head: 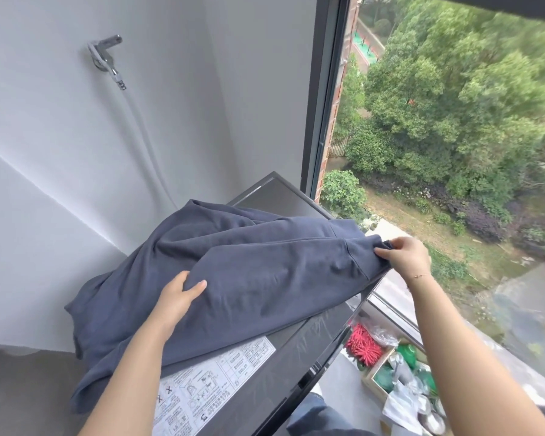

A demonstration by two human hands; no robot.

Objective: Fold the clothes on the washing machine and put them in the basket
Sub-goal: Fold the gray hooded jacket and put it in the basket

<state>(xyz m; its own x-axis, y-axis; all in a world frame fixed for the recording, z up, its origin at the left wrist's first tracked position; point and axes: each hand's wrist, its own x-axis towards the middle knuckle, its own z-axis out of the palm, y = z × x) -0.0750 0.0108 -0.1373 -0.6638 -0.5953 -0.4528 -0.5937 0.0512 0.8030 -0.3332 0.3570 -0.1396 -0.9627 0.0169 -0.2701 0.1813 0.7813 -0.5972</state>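
Observation:
A dark grey-blue garment (249, 265) lies spread over the top of the dark washing machine (299, 350), with part of it hanging off the left side. My left hand (178, 297) pinches a fold of the cloth near its middle. At the machine's right edge, my right hand (406, 256) grips the garment's corner. No basket is in view.
A white wall with a metal tap (106, 55) and hose stands behind the machine. A large window (324, 105) rises at the right. On the floor at the lower right sits a box (400, 372) of green and red items and plastic bags.

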